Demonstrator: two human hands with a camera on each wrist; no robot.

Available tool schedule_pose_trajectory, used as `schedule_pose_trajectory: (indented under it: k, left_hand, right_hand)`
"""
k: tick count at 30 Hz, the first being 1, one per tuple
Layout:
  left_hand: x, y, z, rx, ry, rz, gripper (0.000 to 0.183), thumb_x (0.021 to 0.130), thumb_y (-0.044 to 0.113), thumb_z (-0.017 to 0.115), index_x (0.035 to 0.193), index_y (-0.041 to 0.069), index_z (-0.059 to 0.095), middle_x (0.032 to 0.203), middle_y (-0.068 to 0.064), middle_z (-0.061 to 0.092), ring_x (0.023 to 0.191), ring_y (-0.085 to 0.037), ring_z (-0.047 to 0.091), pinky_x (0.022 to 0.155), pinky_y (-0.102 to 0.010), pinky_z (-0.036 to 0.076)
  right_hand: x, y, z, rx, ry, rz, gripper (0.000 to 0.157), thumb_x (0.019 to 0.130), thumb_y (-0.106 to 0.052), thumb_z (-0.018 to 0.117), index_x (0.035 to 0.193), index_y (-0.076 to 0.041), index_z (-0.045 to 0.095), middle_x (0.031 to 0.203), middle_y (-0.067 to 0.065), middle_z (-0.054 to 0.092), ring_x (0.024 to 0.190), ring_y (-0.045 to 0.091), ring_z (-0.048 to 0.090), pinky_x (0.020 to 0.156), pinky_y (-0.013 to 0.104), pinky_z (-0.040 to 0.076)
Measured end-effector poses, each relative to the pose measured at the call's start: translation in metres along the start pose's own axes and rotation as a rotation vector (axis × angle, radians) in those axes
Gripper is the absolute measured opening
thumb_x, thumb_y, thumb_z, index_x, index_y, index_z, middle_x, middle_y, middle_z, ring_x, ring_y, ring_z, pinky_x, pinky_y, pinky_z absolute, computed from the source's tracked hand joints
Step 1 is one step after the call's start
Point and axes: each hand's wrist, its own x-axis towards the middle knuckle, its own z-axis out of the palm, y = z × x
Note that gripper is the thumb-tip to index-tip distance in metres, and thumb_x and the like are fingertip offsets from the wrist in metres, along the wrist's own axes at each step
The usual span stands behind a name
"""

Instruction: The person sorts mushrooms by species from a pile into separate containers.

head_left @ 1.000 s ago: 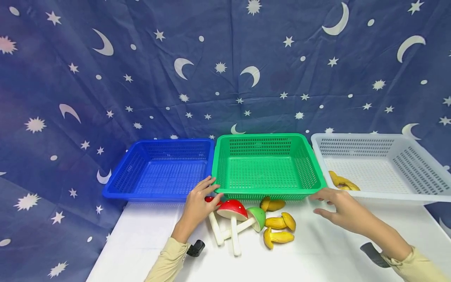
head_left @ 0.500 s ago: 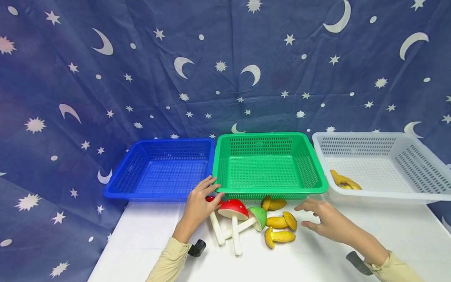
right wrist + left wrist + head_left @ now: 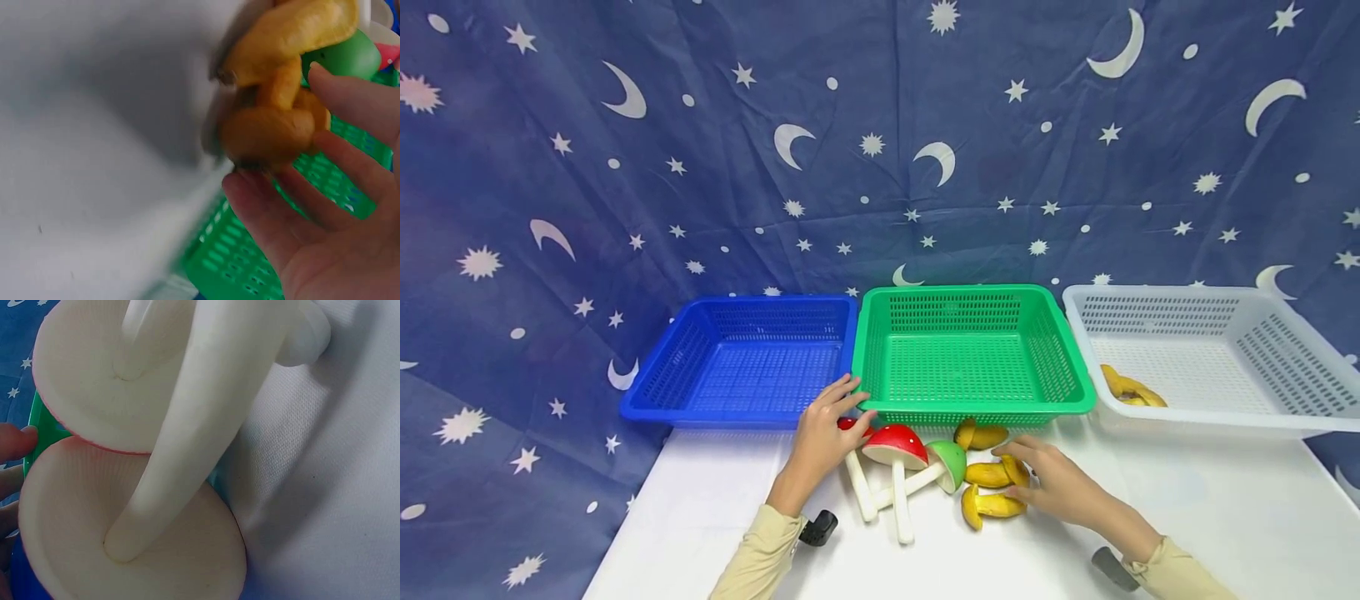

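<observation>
Three yellow mushrooms lie on the white table in front of the green basket. My right hand [image 3: 1060, 486] reaches over the middle yellow mushroom [image 3: 989, 475], thumb and fingers spread about its cap; in the right wrist view, the fingers [image 3: 256, 209] come up close by the cap [image 3: 265, 134], and firm contact cannot be made out. My left hand [image 3: 822, 433] hovers with loosely spread fingers beside a red-capped mushroom [image 3: 859, 479], partly covering its cap. Another red mushroom [image 3: 901, 450] and a green-capped mushroom [image 3: 951, 467] lie just right of it, stems crossing.
A blue basket [image 3: 707, 417], the green basket [image 3: 970, 407] and a white basket [image 3: 1225, 417] stand in a row along the back. Yellow mushrooms [image 3: 1138, 392] lie in the white one's near left corner. A dark star-patterned cloth [image 3: 850, 167] hangs behind.
My right hand has moved left from beside the white basket to the middle yellow mushroom. My left hand has stayed where it was.
</observation>
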Motion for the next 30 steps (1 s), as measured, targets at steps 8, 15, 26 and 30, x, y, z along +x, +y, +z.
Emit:
schedule_pose_trajectory:
  k: [8,15,26,30]
  left_hand:
    - [0.001,-0.001,0.0,-0.005,-0.01,-0.017,0.024,0.078,0.018,0.078,0.098,0.004,0.074,0.116,-0.017,0.065,0.117,-0.032,0.055,0.092,-0.05,0.047]
    - [0.0,0.0,0.001,0.008,-0.017,-0.017,0.025,0.078,0.019,0.078,0.098,0.004,0.074,0.117,-0.016,0.065,0.117,-0.031,0.056,0.093,-0.048,0.047]
    - [-0.001,0.0,0.001,-0.002,-0.013,-0.018,0.026,0.077,0.018,0.078,0.099,0.004,0.074,0.116,-0.017,0.065,0.118,-0.033,0.055,0.093,-0.05,0.047]
    - [-0.001,0.001,0.0,-0.006,-0.008,-0.021,0.026,0.078,0.018,0.078,0.099,0.004,0.074,0.117,-0.016,0.065,0.118,-0.032,0.055,0.093,-0.049,0.047]
  right_hand:
    - [0.004,0.008,0.015,0.022,0.084,-0.005,0.036,0.071,-0.007,0.08,0.105,-0.006,0.067,0.099,-0.001,0.059,0.077,0.008,0.048,0.067,0.024,0.048]
    - [-0.002,0.011,0.015,0.059,0.14,-0.001,0.034,0.07,-0.006,0.08,0.101,-0.007,0.068,0.098,-0.002,0.061,0.076,0.008,0.049,0.064,0.023,0.048]
    - [-0.014,0.008,-0.01,0.045,0.202,-0.007,0.034,0.071,-0.005,0.079,0.103,-0.008,0.068,0.102,-0.001,0.063,0.081,0.009,0.054,0.059,0.021,0.052]
    - [-0.018,0.007,-0.022,0.017,0.235,-0.029,0.035,0.07,-0.004,0.08,0.103,-0.009,0.068,0.101,-0.004,0.062,0.083,0.01,0.055,0.059,0.02,0.052]
